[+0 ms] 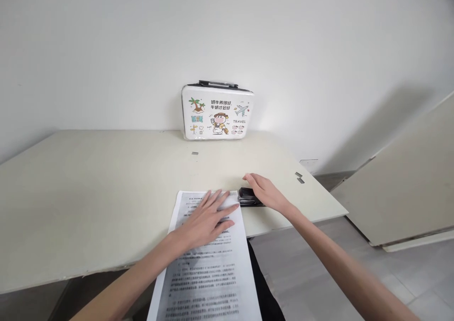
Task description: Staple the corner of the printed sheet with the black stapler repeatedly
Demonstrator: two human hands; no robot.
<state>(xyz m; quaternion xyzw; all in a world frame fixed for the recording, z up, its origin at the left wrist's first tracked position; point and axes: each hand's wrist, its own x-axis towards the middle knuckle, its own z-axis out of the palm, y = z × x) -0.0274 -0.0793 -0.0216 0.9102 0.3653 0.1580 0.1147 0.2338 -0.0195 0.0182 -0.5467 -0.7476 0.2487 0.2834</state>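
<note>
Printed paper (202,273) lies across the table's front edge, its lower part reaching past the edge toward me. My left hand (204,219) rests flat on its upper part with the fingers spread. A black stapler (248,196) sits at the paper's top right corner, its front end meeting the sheet there. Over the stapler's back half, my right hand (267,193) is closed, fingers bent and hiding much of it. I cannot tell whether the paper is one sheet or a stack.
On the pale table (106,179), a white case (218,113) with cartoon prints and a black handle stands upright against the wall. Small grey marks (300,177) show near the table's right edge. A light panel (400,184) leans at the right, above the grey floor (354,255).
</note>
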